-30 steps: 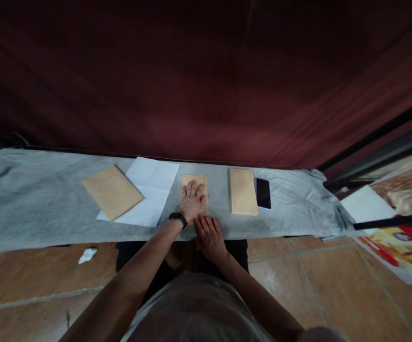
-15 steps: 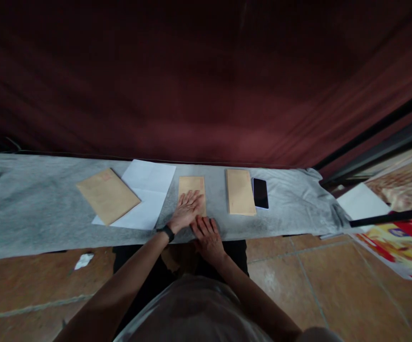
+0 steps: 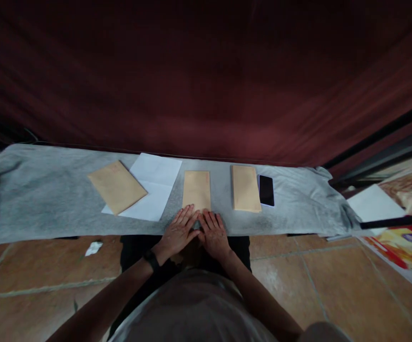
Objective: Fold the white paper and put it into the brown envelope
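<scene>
A brown envelope point(image 3: 196, 189) lies upright on the grey cloth point(image 3: 223, 221) in front of me. My left hand point(image 3: 179, 232), with a dark band at the wrist, rests palm down on its near left edge, fingers stretched out. Over the near right edge lies my right hand point(image 3: 213, 236), also flat with fingers spread. The thumbs meet or nearly meet between the hands. To the right is a stack of brown envelopes point(image 3: 246, 189). At the left, another brown envelope point(image 3: 118, 186) lies slanted, partly over white paper point(image 3: 156, 185) with a fold line.
A phone point(image 3: 266, 190) with a dark screen lies right of the stack. Behind the cloth-covered surface hangs a dark red curtain point(image 3: 206, 114). Dark bars point(image 3: 398, 221), a white sheet point(image 3: 376, 204) and a red and yellow box point(image 3: 405, 249) are at the right. White scrap point(image 3: 93, 248) lies on the tiled floor.
My left hand has slid back from the middle of the envelope to its near edge, uncovering most of it. My right hand now lies flatter beside it. The view has shifted slightly.
</scene>
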Tool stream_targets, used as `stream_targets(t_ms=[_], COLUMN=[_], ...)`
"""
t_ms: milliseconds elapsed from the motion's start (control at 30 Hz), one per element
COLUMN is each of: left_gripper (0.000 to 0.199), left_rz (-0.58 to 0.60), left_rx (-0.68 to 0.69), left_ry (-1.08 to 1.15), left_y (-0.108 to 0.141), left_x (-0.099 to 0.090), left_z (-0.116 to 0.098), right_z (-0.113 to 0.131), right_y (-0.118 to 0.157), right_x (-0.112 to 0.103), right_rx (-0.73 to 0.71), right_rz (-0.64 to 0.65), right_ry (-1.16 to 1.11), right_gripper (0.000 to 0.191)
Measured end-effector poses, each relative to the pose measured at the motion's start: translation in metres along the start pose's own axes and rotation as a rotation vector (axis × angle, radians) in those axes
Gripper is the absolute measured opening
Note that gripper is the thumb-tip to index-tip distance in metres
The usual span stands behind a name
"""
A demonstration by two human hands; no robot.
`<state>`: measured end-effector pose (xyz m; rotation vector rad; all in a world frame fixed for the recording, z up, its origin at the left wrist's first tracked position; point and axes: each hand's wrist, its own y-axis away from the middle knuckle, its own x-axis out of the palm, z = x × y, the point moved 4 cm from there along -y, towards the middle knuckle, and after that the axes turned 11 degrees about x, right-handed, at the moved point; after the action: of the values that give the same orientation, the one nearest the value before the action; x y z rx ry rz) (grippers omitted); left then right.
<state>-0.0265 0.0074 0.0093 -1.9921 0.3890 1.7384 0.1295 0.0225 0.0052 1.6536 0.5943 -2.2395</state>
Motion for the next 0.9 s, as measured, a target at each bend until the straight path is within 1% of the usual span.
stream_targets(t_ms=[100,367,567,633,700,800,900], left_gripper=[0.062,0.059,0.058,0.059,0.059,0.058,0.057], left_rz=[0.008,-0.02,-0.049,-0.055,-0.056,-0.057,-0.066], left_rx=[0.022,0.021,0.02,0.01,0.001,-0.011,-0.011], left_ry=[-0.001,-0.008,-0.01,-0.013,-0.012,-0.001,0.018], left_y=[0.004,0.006,0.007,0.007,0.007,0.006,0.006], left_x=[0.0,0.002,0.005,0.006,0.006,0.006,0.005], left_z=[0.0,0.001,0.0,0.0,-0.001,-0.002,-0.002], right_z=[-0.003,-0.006,-0.02,-0.029,-0.044,-0.073,-0.103], right_y=[0.002,0.002,0.002,0.0,-0.006,-0.015,-0.021], right_x=[0.002,0.003,-0.004,-0.008,-0.016,-0.03,-0.038], right_rx=[0.049,0.09,0.135,0.155,0.222,0.4,0.571], right_rz=[-0.024,-0.058,-0.06,-0.096,-0.182,-0.329,-0.39], right_ry=[0.005,-0.012,-0.053,-0.055,-0.018,0.082,0.154], right_gripper=[0.059,0.055,0.049,0.047,0.048,0.057,0.062])
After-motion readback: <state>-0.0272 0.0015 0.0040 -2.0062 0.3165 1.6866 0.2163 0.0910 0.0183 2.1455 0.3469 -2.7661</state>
